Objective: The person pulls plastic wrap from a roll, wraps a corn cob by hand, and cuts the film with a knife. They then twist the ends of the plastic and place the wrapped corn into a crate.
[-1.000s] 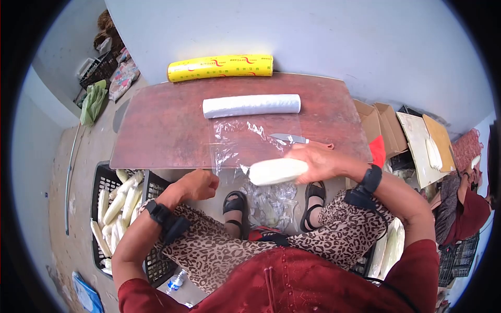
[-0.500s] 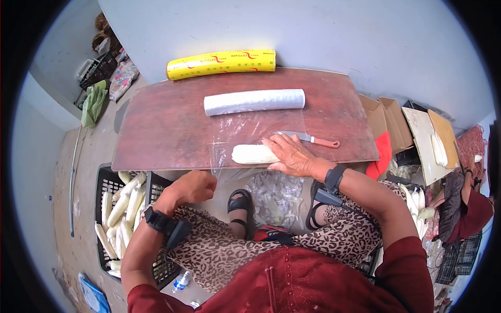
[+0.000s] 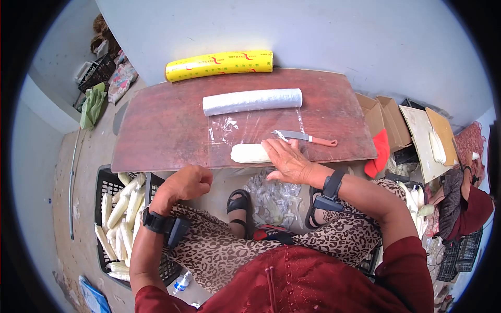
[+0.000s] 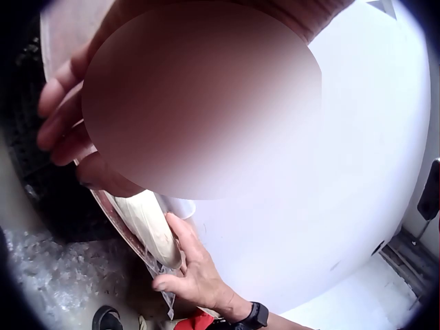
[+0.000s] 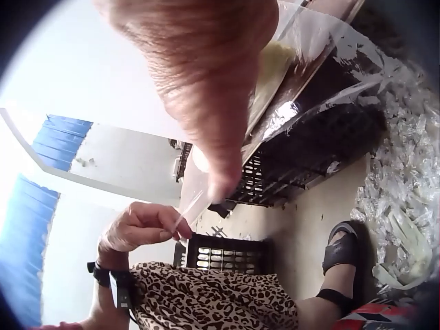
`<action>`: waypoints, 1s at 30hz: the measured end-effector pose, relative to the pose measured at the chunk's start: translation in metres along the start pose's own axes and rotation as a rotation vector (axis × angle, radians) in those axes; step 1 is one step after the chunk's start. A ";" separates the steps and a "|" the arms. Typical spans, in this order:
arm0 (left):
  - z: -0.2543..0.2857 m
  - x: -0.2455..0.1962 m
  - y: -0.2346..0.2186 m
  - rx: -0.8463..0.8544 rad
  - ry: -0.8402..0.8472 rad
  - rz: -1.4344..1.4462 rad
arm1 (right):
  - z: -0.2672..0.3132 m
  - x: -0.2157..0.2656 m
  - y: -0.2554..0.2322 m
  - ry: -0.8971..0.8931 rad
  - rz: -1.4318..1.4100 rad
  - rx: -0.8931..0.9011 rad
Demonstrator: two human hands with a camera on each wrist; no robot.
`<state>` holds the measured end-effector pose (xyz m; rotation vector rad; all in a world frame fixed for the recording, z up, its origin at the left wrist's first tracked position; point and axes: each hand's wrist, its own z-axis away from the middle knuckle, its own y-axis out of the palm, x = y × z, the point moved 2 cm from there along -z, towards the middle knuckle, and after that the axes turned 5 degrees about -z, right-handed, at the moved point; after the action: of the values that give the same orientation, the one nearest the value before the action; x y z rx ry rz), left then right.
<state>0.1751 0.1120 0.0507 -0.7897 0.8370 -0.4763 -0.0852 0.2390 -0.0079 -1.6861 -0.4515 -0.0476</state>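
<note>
A pale ear of corn (image 3: 249, 153) lies along the table's front edge, on clear cling film (image 3: 229, 129) drawn from a white roll (image 3: 252, 101). My right hand (image 3: 286, 160) rests at the ear's right end, fingers extended and thumb held apart. A knife (image 3: 308, 137) with a salmon-coloured handle lies just beyond those fingers. At the front edge, left of the ear, my left hand (image 3: 188, 182) is curled. In the right wrist view, this left hand (image 5: 146, 227) pinches a corner of the film. Its palm is blurred in the left wrist view.
A yellow printed roll (image 3: 219, 65) lies at the back of the reddish table (image 3: 156, 120). A black crate (image 3: 151, 182) of corn ears stands at left. Crumpled plastic (image 3: 274, 201) covers the floor between the feet. Cardboard boxes (image 3: 383, 122) and another person (image 3: 472, 208) are at right.
My right hand has brought the ear of corn down onto the film, then slid slightly right along it, fingers extending. My left hand has stayed near the front edge, shifting slightly left.
</note>
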 end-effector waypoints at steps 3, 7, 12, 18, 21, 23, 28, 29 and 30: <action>0.002 -0.003 -0.003 -0.029 -0.030 0.018 | -0.003 -0.007 0.006 0.037 -0.066 0.037; 0.004 -0.003 -0.006 -0.059 -0.010 0.032 | -0.005 -0.013 0.006 -0.018 -0.139 -0.011; 0.005 -0.002 -0.006 -0.045 -0.027 0.032 | -0.006 -0.017 0.004 -0.067 -0.174 -0.039; -0.004 0.013 -0.009 -0.117 -0.037 0.088 | -0.013 -0.017 -0.006 -0.007 -0.197 0.092; -0.015 0.020 -0.019 -0.201 -0.044 0.126 | -0.019 -0.021 -0.010 -0.012 -0.215 0.152; -0.025 0.028 -0.026 -0.202 -0.053 0.156 | -0.022 -0.022 -0.014 -0.018 -0.259 0.160; -0.045 0.028 -0.048 -0.177 -0.056 0.115 | -0.034 -0.027 -0.020 0.010 -0.311 0.266; -0.046 0.024 -0.053 -0.169 -0.065 0.064 | -0.035 -0.029 -0.021 0.010 -0.320 0.290; -0.045 0.017 -0.057 -0.161 -0.074 0.012 | -0.037 -0.030 -0.022 -0.008 -0.345 0.301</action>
<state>0.1448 0.0455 0.0679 -0.9446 0.8175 -0.3701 -0.1119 0.1976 0.0106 -1.3008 -0.7155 -0.2153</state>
